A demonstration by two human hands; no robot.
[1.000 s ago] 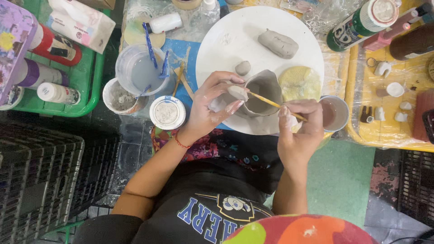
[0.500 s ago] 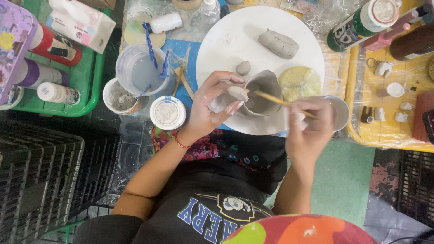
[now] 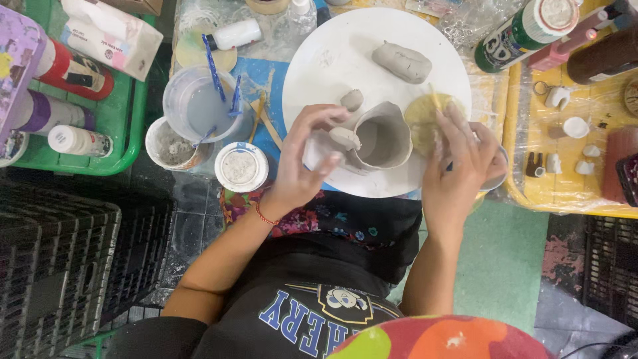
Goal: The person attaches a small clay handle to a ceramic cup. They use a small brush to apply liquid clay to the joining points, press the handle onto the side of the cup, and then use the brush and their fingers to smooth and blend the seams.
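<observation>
Two hands work over the round white board [image 3: 319, 53]. The right hand [image 3: 458, 169] hides most of a thin wooden stick it grips, above a yellow sponge [image 3: 422, 116]. The left hand [image 3: 302, 166] pinches a small clay lump [image 3: 345, 137] against the grey clay cup [image 3: 382, 138], just left of it. A green bottle [image 3: 515, 36] lies top right.

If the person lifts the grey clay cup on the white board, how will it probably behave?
The clay cup looks damp and unfired, so its thin wall would probably dent under a squeeze. Its uneven rim suggests it is still soft. The left hand steadies it from the side, so supporting it from below seems safer.
</observation>
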